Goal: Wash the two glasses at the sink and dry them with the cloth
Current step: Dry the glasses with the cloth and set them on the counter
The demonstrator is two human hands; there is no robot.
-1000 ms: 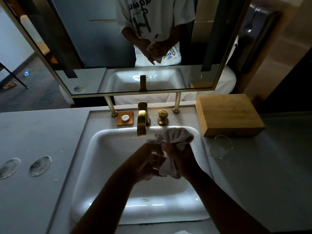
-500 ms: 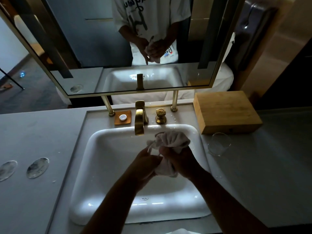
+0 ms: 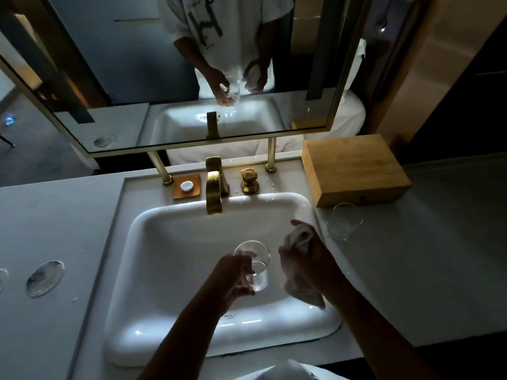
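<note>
Over the sink [image 3: 164, 229], the left hand [image 3: 233, 275] curls its fingers round one glass [image 3: 255, 264] while the right hand [image 3: 304, 259] bunches the one cloth [image 3: 299, 237] in a closed grip, and a second glass [image 3: 344, 220] stands on the tabletop [image 3: 439, 256] beside the wooden box [image 3: 354, 168].

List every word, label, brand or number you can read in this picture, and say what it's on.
None can be read.
Mirror reflection of the white shirt: large dark print, cropped and mirrored, unreadable.
Tap handle: red mark, too small.
Sink, glasses, cloth, wooden box: no text seen.
</note>
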